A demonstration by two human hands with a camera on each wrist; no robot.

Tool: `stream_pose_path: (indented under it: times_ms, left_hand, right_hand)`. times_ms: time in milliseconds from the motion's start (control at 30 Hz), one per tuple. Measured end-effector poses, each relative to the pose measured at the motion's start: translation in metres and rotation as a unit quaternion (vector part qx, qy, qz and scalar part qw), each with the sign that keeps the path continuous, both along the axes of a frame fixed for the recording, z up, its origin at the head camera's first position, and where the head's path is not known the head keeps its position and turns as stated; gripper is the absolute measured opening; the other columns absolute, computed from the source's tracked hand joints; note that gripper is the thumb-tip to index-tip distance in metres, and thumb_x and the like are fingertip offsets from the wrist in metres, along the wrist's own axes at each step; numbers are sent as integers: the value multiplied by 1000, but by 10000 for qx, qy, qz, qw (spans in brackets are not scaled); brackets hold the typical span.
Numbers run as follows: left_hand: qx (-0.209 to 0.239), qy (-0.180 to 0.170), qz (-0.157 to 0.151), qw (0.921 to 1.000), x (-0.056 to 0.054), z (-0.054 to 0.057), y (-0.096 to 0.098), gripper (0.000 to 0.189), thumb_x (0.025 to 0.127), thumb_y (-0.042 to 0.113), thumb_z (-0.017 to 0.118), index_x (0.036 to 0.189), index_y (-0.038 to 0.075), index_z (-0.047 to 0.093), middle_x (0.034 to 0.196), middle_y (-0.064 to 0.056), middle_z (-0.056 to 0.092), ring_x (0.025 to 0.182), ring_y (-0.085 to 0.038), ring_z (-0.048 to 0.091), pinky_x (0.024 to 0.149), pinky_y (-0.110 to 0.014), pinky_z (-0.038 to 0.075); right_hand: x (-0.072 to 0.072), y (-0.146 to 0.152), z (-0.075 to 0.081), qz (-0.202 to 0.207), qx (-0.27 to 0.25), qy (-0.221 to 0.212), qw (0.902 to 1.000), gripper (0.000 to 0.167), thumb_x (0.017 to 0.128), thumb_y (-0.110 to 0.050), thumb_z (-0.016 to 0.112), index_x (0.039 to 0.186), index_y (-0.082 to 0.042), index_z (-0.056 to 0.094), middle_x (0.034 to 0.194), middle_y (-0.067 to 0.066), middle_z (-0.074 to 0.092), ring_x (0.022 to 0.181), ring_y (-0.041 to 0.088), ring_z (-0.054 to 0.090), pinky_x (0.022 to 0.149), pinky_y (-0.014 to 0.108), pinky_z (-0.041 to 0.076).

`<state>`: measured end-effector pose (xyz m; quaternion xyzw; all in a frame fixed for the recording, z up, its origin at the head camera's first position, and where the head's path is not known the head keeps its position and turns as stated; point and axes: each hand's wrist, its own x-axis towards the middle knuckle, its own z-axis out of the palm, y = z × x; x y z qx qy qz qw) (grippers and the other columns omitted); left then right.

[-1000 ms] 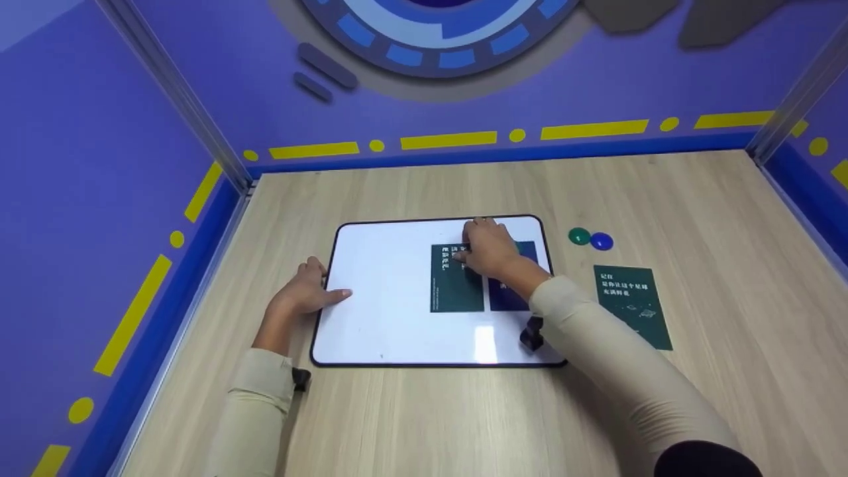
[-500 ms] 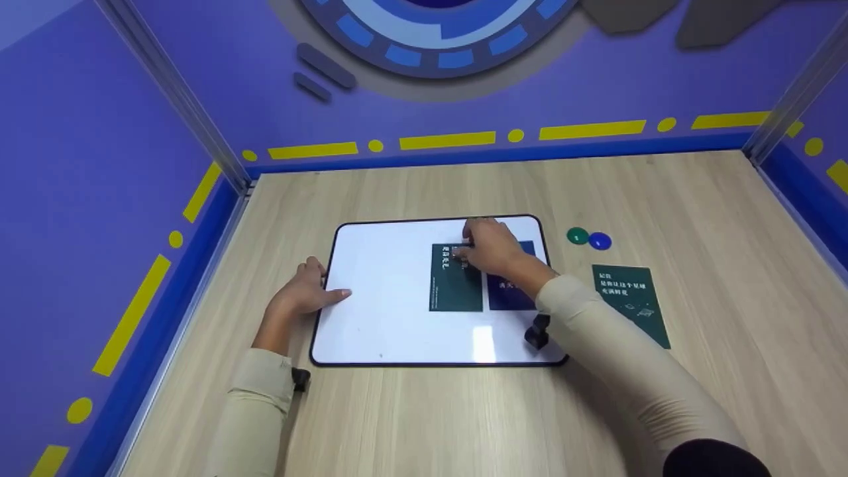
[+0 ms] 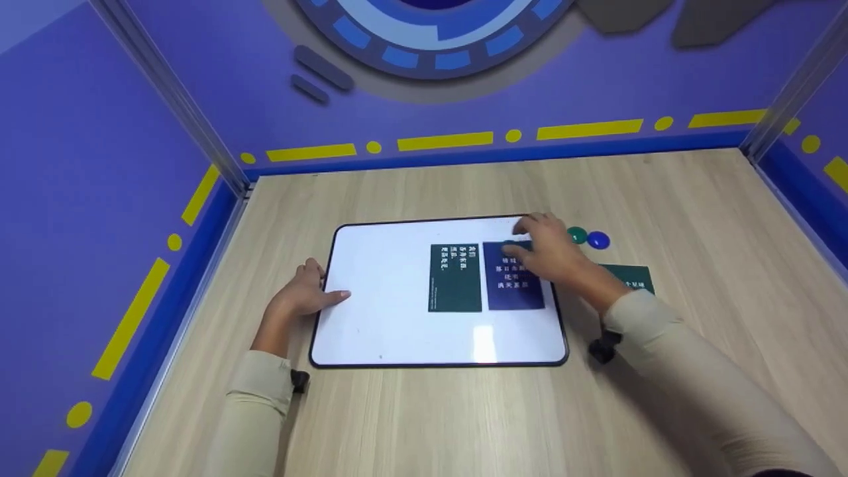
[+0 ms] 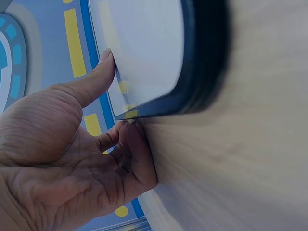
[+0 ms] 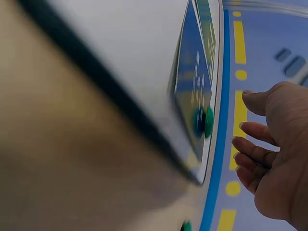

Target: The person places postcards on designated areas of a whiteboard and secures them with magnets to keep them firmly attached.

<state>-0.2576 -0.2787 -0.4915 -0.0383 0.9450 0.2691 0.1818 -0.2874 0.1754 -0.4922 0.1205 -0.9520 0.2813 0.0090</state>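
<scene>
My left hand (image 3: 301,290) grips the left edge of a white, black-framed whiteboard (image 3: 377,298), thumb over its face and curled fingers at the frame. A dark green card (image 3: 455,285) with white writing lies on the board's right half. Beside it lies a navy card (image 3: 515,291), and a round green magnet (image 5: 208,121) sits on this card near its edge. My right hand (image 3: 553,248) hovers over the navy card's upper right corner, covering part of it. In the right wrist view, its fingers are loosely bent, apart from the magnet.
On the table right of the board lie a green magnet (image 3: 577,235) and a blue magnet (image 3: 598,240). Another dark green card (image 3: 633,275) lies there, partly hidden by my right forearm. Purple-blue panels (image 3: 424,112) wall the wooden table (image 3: 424,424) at back and sides.
My right hand has moved right, from the top between the two cards to the navy card's upper right corner, uncovering the green card's writing. My left hand stays on the board's edge.
</scene>
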Motion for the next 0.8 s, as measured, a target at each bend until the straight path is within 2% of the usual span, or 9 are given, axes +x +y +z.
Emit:
stream_pose_path:
  times_ms: [200, 367, 600, 800]
  left_hand:
    - [42, -19, 6, 10000, -1, -1, 0, 82, 99, 40, 74, 152, -6, 31, 151, -33, 43, 140, -49, 50, 117, -63, 44]
    - [44, -18, 45, 10000, -1, -1, 0, 79, 99, 39, 75, 150, -6, 33, 148, -32, 44, 134, -46, 52, 115, -61, 45]
    - [48, -27, 41, 10000, 0, -1, 0, 77, 99, 39, 75, 146, -6, 35, 145, -32, 45, 128, -43, 53, 114, -60, 46]
    - [27, -18, 8, 10000, 0, -1, 0, 77, 99, 39, 76, 146, -6, 34, 145, -33, 45, 127, -44, 53, 112, -61, 46]
  right_hand:
    - [16, 60, -3, -387, -272, 250, 9986, 41, 102, -24, 72, 133, 2, 65, 134, 23, 64, 129, 41, 52, 107, 62, 46]
    - [28, 99, -4, -768, -366, 15, 9964, 43, 102, -25, 72, 135, 2, 63, 131, 24, 61, 124, 40, 49, 103, 63, 46]
    - [34, 127, -10, -960, -274, -467, 9939, 53, 104, -31, 70, 143, 0, 55, 141, 26, 54, 131, 44, 43, 111, 70, 43]
    - [30, 136, -18, -1169, -306, -733, 9900, 59, 105, -34, 69, 148, 2, 49, 140, 29, 51, 125, 44, 42, 105, 66, 46]
